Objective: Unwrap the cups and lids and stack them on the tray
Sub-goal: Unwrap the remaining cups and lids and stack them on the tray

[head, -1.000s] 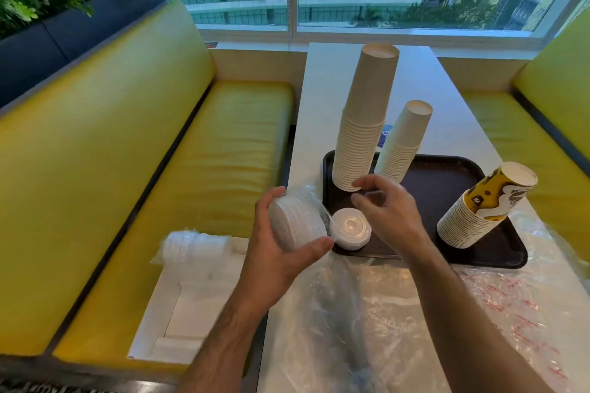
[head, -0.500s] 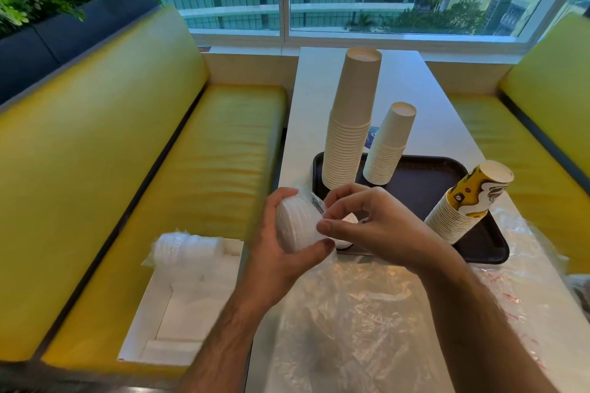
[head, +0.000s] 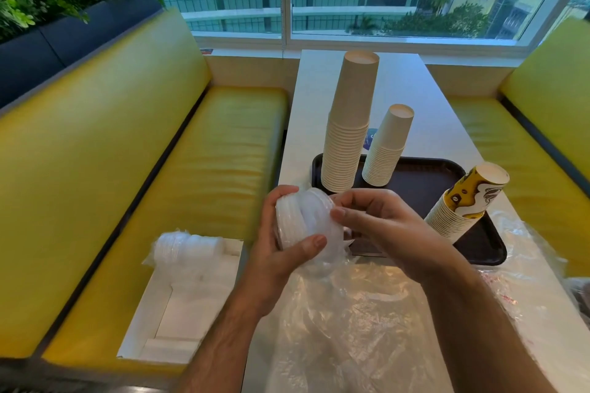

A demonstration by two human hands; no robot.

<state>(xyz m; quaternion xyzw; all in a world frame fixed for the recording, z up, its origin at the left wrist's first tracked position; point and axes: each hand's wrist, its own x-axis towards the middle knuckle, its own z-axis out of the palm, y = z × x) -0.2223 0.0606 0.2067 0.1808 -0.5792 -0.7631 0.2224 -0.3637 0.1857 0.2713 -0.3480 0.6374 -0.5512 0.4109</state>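
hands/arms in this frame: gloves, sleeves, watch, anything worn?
Nothing worn that shows. The left hand and right hand are bare, no gloves, and no rings or watch are visible. Both forearms are bare right to the bottom edge of the picture, with no sleeve or cuff in view. No markings or straps visible.

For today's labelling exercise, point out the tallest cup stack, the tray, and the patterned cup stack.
tallest cup stack [head: 349, 124]: head view, side wall.
tray [head: 418, 183]: head view, bare dark floor.
patterned cup stack [head: 472, 195]: head view, yellow printed side.
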